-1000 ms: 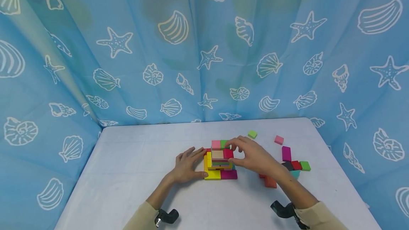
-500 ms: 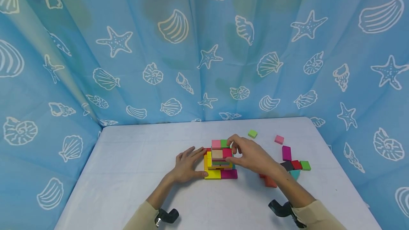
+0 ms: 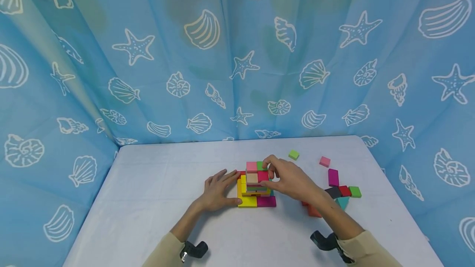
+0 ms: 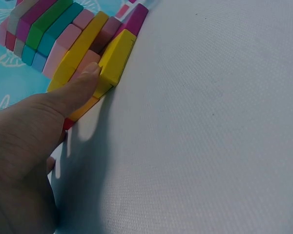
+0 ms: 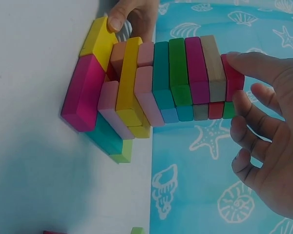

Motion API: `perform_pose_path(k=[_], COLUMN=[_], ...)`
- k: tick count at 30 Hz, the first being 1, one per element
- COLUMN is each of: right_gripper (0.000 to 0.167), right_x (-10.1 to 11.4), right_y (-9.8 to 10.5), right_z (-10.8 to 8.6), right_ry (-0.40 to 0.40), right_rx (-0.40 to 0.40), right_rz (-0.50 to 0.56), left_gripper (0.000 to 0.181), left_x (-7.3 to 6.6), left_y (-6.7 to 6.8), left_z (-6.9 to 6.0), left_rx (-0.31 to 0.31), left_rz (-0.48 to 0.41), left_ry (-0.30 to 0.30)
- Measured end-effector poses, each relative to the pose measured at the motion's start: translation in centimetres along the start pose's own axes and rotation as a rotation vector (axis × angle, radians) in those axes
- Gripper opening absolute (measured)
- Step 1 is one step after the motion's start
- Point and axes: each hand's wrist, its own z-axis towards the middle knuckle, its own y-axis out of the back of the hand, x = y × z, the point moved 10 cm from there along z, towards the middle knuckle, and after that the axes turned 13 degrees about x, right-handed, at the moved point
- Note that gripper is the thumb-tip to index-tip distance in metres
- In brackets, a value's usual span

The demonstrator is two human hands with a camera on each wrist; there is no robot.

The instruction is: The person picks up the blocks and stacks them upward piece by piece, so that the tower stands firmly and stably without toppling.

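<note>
A stepped tower of coloured wooden blocks stands mid-table, with a yellow block and a magenta block along its front base. My left hand lies spread at the tower's left, its thumb touching the yellow block and its fingertips at the back left corner. At the top, my right hand pinches a small red block between thumb and index finger. This red block sits beside a beige block, in front of a pink block and a green block. The other right fingers are loosely bent.
Loose blocks lie to the right: light green, pink, magenta, black, red, green, teal and orange, some partly under the right forearm. A blue shell-patterned curtain surrounds the white table.
My right hand has shifted slightly left, and the red block has slid left until it lines up beside the beige one. The left hand has stayed in place.
</note>
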Motion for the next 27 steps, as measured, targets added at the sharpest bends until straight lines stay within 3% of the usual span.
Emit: perform_pose_path(k=[7, 12, 16, 21, 27], right_gripper=[0.054, 0.043, 0.038, 0.047, 0.055], right_x=[-0.6, -3.7, -8.7, -14.5, -18.0], right_y=[0.9, 2.9, 3.8, 3.1, 2.3], right_z=[-0.1, 0.6, 2.1, 3.8, 4.8], right_ry=[0.029, 0.062, -0.037, -0.176, -0.298], right_rx=[-0.015, -0.083, -0.124, -0.096, -0.044], right_rz=[0.069, 0.164, 0.125, 0.016, -0.044], left_gripper=[0.089, 0.089, 0.088, 0.089, 0.089], left_x=[0.0, 0.0, 0.0, 0.2, 0.3], left_y=[0.1, 0.0, 0.2, 0.1, -0.1], left_z=[0.0, 0.0, 0.0, 0.0, 0.2], left_rx=[0.004, -0.001, -0.006, -0.004, -0.005], left_rz=[-0.005, -0.009, -0.01, -0.013, -0.014], left_ry=[-0.003, -0.011, -0.012, -0.009, -0.011])
